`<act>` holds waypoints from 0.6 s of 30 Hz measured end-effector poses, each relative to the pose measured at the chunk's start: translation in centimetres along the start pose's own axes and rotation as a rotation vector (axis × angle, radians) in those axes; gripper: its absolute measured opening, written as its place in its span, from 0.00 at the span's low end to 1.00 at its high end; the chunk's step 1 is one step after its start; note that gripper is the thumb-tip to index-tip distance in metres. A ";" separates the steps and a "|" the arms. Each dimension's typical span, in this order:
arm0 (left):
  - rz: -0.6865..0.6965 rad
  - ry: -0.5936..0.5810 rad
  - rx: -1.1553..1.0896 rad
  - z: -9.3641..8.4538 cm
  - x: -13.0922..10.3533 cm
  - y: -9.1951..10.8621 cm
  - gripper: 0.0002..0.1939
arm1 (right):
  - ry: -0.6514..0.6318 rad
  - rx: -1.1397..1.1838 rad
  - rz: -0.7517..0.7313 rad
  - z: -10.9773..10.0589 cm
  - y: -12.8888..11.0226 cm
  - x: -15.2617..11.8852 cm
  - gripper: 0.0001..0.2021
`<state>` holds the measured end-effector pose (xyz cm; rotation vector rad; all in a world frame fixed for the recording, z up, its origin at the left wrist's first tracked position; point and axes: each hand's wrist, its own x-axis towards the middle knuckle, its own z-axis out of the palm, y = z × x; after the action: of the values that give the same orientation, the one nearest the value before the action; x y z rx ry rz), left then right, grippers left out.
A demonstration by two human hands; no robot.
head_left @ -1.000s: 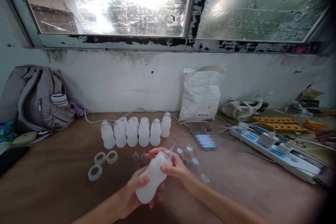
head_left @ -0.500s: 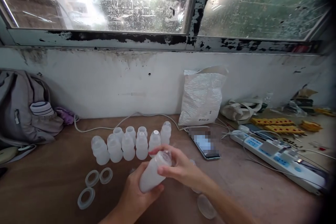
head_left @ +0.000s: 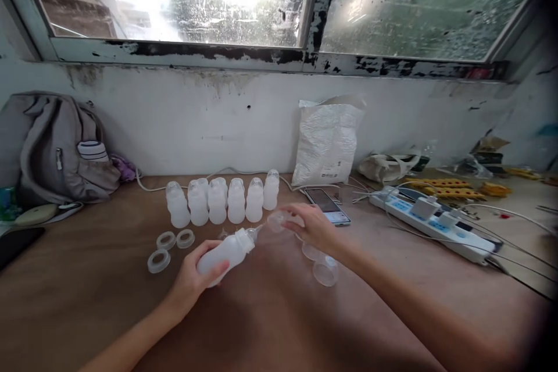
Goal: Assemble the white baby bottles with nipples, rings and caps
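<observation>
A frosted white baby bottle (head_left: pixel 222 258) lies tilted in my left hand (head_left: pixel 192 279), its clear teat (head_left: pixel 251 233) pointing up to the right. My fingers and thumb wrap round its body. To the right of the teat, my right hand (head_left: pixel 314 229) pinches a clear round cap (head_left: pixel 276 222), apart from the bottle. Beneath my right wrist, clear caps (head_left: pixel 325 272) rest on the table. Several more baby bottles (head_left: pixel 236 203) stand upright in rows behind my hands. Three collar rings (head_left: pixel 158 260) lie left of my left hand. A small clear teat (head_left: pixel 224 235) sits just beyond the held bottle.
A phone (head_left: pixel 325 200) lies past my right hand, before a silvery padded envelope (head_left: pixel 326 145) against the wall. On the right runs a power strip (head_left: pixel 436 226) with cables and yellow parts (head_left: pixel 444 189) behind it. A grey backpack (head_left: pixel 43 145) stands at the left.
My right hand has moved right, away from the bottle's top, with the clear cap; the teat is now uncovered. My left hand has shifted left and tilted the bottle further over. The view has shifted.
</observation>
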<state>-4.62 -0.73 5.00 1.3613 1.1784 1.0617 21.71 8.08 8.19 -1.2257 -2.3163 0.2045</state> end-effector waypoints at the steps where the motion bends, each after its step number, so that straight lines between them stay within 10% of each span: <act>1: 0.005 0.020 -0.030 0.0 -0.3 0.0 0.17 | 0.095 0.116 0.004 -0.1 -1.0 -0.1 0.14; 5: 0.016 0.041 -0.102 -0.3 -1.4 0.2 0.17 | 0.223 0.478 -0.004 0.0 -4.6 -0.6 0.14; 18: 0.049 -0.007 -0.021 -0.8 -2.7 0.4 0.22 | -0.054 0.723 0.063 2.2 -7.2 -2.6 0.13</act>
<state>-5.72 -3.32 5.41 1.3826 1.1310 1.1007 16.54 2.02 7.92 -0.9130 -1.9550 1.0041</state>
